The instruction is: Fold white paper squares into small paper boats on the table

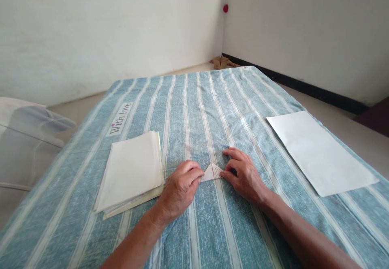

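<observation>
Striped blue cloth (176, 111), white walls (121, 26) behind — a small folded paper (208, 173) on it, between two hands.
Left hand (181, 182) pinches the paper's left corner, right hand (243, 174) its right corner — a stack of sheets (130, 165) lies just beside the left hand, one white sheet (319, 153) well off to the right.

"With love" (120, 119) (dark on white) marks the striped cloth (176, 139).
</observation>
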Motion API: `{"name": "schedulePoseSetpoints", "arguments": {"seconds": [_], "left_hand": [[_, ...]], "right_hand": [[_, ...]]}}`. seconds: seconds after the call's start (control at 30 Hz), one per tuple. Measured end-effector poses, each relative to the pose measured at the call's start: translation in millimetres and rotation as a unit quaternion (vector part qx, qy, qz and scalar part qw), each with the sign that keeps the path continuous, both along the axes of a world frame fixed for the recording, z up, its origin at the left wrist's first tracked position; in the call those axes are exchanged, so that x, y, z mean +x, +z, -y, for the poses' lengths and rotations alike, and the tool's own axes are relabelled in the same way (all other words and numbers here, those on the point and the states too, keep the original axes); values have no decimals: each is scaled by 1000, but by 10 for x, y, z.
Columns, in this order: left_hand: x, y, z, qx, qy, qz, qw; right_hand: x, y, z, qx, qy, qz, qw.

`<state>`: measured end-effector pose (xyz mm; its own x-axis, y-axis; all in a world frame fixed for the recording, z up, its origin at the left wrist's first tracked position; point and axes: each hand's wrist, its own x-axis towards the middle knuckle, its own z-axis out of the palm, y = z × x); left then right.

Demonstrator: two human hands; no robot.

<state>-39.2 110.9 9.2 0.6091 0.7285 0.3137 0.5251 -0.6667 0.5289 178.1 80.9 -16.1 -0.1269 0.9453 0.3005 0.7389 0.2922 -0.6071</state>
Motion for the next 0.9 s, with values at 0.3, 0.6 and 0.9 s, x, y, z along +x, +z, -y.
{"name": "schedulePoseSetpoints", "arguments": {"seconds": [0.3,0.6,0.9], "left_hand": [[-7,32,-4,146,-60,-130,979],[33,129,-8,229,-126,-197,945],[70,206,-28,252,-181,-227,923]], "right_hand": [[-1,-13,-20,-6,1,-16,1000],[12,14,-25,4,-31,8,999],[174,41,-37,-24,-41,37,998]]}}
